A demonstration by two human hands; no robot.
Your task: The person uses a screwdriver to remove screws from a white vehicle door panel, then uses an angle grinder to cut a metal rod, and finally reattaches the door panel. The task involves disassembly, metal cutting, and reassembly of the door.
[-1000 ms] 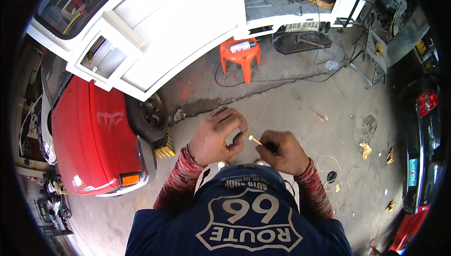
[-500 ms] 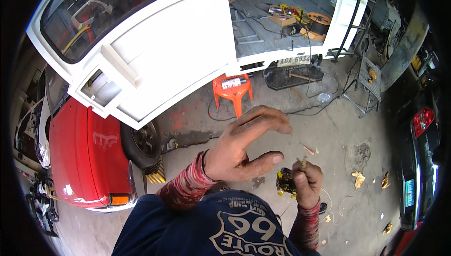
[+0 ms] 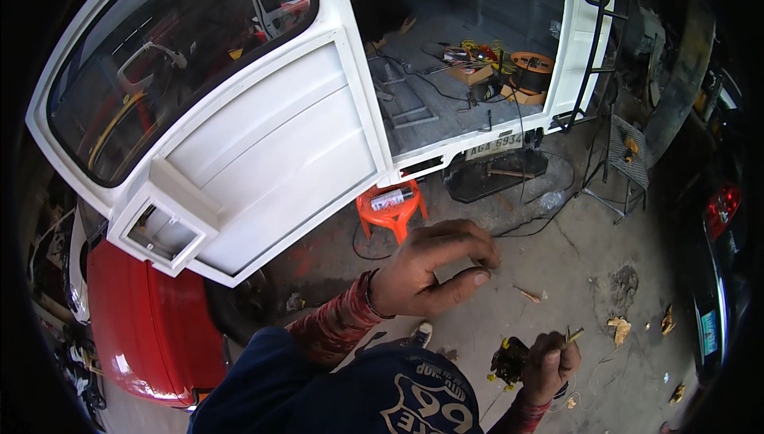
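My left hand (image 3: 438,268) is raised above the floor in front of the white van door (image 3: 278,139). Its fingers curve toward the thumb, leaving a gap with nothing in it. Lower and to the right, my right hand (image 3: 549,366) is closed. From its left side sticks out a small dark mechanical part (image 3: 508,361) with yellow tips. A thin brass-coloured piece (image 3: 574,336) pokes out above its fingers. The kind of either piece is not clear, and the fingers hide where they are gripped.
An orange stool (image 3: 391,213) bearing a spray can (image 3: 391,198) stands below the open door. Tools and a cable reel (image 3: 532,72) lie on the van floor (image 3: 446,115), near a partly seen person (image 3: 382,4). A red car (image 3: 151,322) is at left, a dark car (image 3: 720,275) at right.
The view has shifted, and the van door appears lower. My left hand's fingers and thumb have come closer together. My right hand has moved right and down, still holding the dark part.
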